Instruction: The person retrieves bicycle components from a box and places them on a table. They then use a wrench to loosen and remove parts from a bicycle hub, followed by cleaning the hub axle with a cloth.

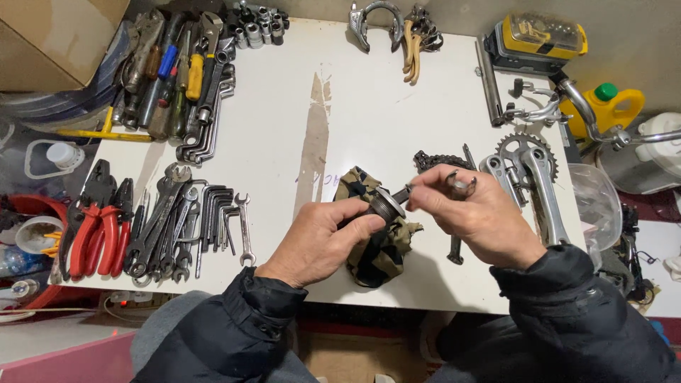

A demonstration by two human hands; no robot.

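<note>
Metal cylinder (386,206) gripped by left hand (323,241) over camouflage rag (376,248); right hand (479,216) fingers pinch its spindle end.

A cluttered white tabletop (369,92) spread with bike tools and parts.

Red-handled pliers (96,227) lie at the left edge, just beside a fan of open-ended spanners (167,227) and a row of hex keys (218,213). Further back sit screwdrivers with yellow and blue handles (177,67), with a cluster of sockets (259,28) near them. On the right, a silver crank arm with its toothed chainring (535,167) rests beside a dark chain (436,162). A yellow case with a clear lid (539,39) stands at the far right corner, a yellow bottle with a green cap (613,106) just off the edge. A cardboard box (53,39) fills the top left.
</note>
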